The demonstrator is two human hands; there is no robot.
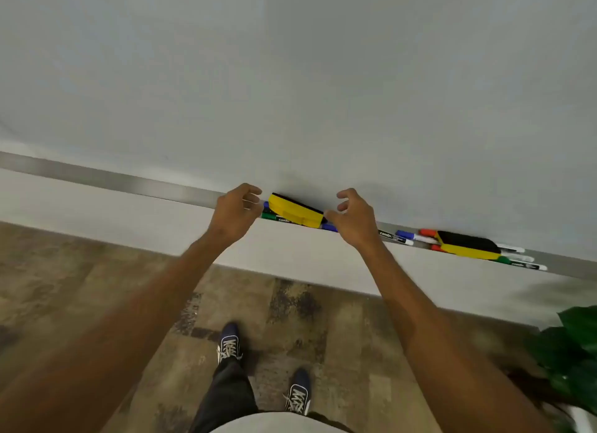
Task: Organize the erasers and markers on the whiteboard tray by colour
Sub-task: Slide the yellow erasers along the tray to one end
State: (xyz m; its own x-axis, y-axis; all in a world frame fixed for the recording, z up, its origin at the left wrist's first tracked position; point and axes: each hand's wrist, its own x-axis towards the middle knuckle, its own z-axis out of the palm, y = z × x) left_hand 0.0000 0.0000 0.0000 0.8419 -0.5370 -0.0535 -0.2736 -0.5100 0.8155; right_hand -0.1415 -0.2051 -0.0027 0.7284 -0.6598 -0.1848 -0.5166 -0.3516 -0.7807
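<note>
A yellow eraser (pixel 295 210) with black felt lies tilted on the metal whiteboard tray (pixel 129 180), resting over a green marker (pixel 274 218) and a blue marker (pixel 329 228). My left hand (pixel 234 211) hovers just left of it, fingers curled and apart, holding nothing. Just right of this eraser is my right hand (pixel 353 218), also open, its thumb near the eraser's right end. Further right, a second yellow eraser (pixel 468 245) lies on top of red, green and white-bodied markers, with a blue-capped marker (pixel 412 237) to its left.
The whiteboard (pixel 290 77) fills the upper view. The tray runs bare to the left. A green plant (pixel 575 352) stands at the lower right on the floor. My feet in dark shoes stand on the wood-pattern floor below.
</note>
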